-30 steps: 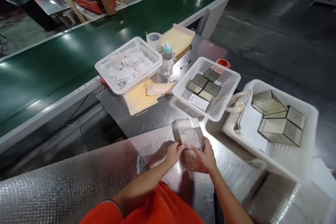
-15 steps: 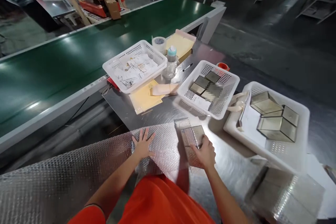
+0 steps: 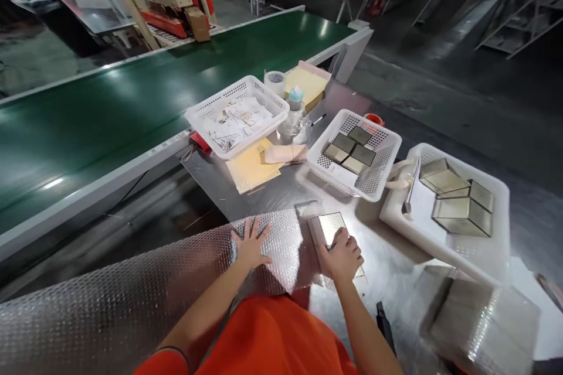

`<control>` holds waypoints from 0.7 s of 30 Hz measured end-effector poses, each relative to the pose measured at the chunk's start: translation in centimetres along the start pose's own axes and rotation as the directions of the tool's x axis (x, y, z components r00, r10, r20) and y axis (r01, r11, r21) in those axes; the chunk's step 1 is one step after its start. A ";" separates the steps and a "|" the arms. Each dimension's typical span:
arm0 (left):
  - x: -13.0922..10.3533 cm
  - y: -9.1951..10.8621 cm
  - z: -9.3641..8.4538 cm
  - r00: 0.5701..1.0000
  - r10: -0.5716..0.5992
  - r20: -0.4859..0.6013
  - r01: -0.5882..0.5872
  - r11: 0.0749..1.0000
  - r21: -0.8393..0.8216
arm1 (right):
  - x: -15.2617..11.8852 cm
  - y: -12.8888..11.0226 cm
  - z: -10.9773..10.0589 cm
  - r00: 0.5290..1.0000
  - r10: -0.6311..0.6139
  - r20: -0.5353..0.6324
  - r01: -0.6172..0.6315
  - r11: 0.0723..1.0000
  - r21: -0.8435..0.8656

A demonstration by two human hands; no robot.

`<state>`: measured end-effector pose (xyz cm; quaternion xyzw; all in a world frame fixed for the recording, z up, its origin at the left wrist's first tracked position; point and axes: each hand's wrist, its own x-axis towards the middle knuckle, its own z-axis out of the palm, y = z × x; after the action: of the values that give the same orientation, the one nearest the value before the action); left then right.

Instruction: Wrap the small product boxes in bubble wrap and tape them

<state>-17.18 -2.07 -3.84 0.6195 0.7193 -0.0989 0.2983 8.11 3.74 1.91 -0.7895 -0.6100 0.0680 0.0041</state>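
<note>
My left hand (image 3: 251, 244) lies flat with its fingers spread on a long sheet of bubble wrap (image 3: 176, 272), which runs off to the lower left. My right hand (image 3: 343, 255) is wrapped round a flat, shiny rectangular piece (image 3: 331, 226) at the right end of the wrap, its fingers curled over the top. Part of the piece is hidden under the palm. Beyond it a white basket (image 3: 382, 176) holds several similar dark-edged pieces. A larger white bin (image 3: 501, 228) on the right holds more of them and some paper.
A green conveyor belt (image 3: 145, 99) crosses behind the metal table (image 3: 211, 181). Another white basket (image 3: 220, 149) holds papers, near a bottle (image 3: 295, 110) and tape roll (image 3: 275, 83). A black tool (image 3: 384, 325) and a bubble-wrapped bundle (image 3: 488, 322) lie at the lower right.
The view has shifted, and the black tool now shows. The piece by my right hand now appears brighter, with my fingers curled further over it. My left hand stays spread on the wrap.
</note>
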 end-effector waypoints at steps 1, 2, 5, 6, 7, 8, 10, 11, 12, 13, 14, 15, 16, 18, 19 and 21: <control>0.1 0.0 0.1 1.000 0.004 -0.008 -0.004 1.000 0.001 | 0.1 0.2 0.0 1.000 -0.001 0.008 0.001 1.000 0.006; 0.1 0.0 0.1 1.000 0.006 -0.016 -0.006 1.000 0.004 | 0.3 0.5 -0.1 1.000 -0.005 0.021 0.005 1.000 0.015; 0.3 0.2 0.3 0.999 0.009 -0.032 -0.009 1.000 0.012 | 1.4 2.0 -0.5 0.996 -0.013 0.083 0.008 0.998 0.060; 0.4 0.3 0.4 0.999 0.009 -0.035 -0.008 1.000 0.014 | 1.9 2.6 -0.7 0.994 -0.011 0.110 0.002 0.997 0.081; 0.5 0.4 0.4 0.999 0.011 -0.036 -0.011 1.000 0.014 | 2.4 3.1 -0.9 0.990 -0.011 0.141 -0.004 0.995 0.104; 0.5 0.4 0.5 0.999 0.015 -0.033 -0.015 1.000 0.014 | 2.8 3.6 -1.2 0.985 -0.012 0.173 -0.010 0.992 0.126; 0.6 0.5 0.6 1.000 0.019 -0.022 -0.018 1.000 0.013 | 3.4 4.0 -1.5 0.975 -0.014 0.220 -0.021 0.988 0.156; 0.7 0.4 0.6 1.000 0.019 -0.016 -0.019 1.000 0.013 | 3.4 4.0 -1.6 0.974 -0.011 0.228 -0.025 0.987 0.156; 0.7 0.3 0.6 1.000 0.019 -0.012 -0.019 1.000 0.015 | 3.2 3.7 -1.5 0.976 -0.006 0.219 -0.027 0.989 0.145; 0.7 0.2 0.6 1.000 0.018 -0.012 -0.018 1.000 0.016 | 2.8 3.2 -1.3 0.981 0.001 0.193 -0.026 0.992 0.124; 0.6 0.1 0.5 1.000 0.019 -0.013 -0.018 1.000 0.018 | 2.3 2.6 -1.0 0.989 0.008 0.150 -0.022 0.995 0.094; 0.5 0.0 0.4 1.000 0.020 -0.016 -0.019 1.000 0.020 | 1.6 1.9 -0.7 0.995 0.011 0.095 -0.016 0.998 0.057; 0.4 0.1 0.2 1.000 0.019 -0.024 -0.018 1.000 0.024 | 0.9 1.2 -0.3 0.999 0.010 0.037 -0.010 1.000 0.018; 0.0 0.7 -0.1 0.998 0.017 -0.065 -0.015 0.999 0.042 | -0.3 0.1 0.4 0.999 -0.005 -0.050 0.003 0.999 -0.044; -0.3 1.2 -0.2 0.995 0.041 -0.095 -0.036 0.998 0.055 | -0.6 -0.3 0.6 0.998 -0.013 -0.065 0.009 0.998 -0.061; -1.0 3.0 -0.1 0.969 0.209 -0.132 -0.199 0.976 0.083 | -0.8 -0.6 0.6 0.999 -0.020 -0.046 0.017 0.998 -0.064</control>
<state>-14.35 -2.19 -2.50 0.7055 0.6670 -0.0487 0.2343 7.31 3.11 1.48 -0.7848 -0.6190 0.0304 -0.0061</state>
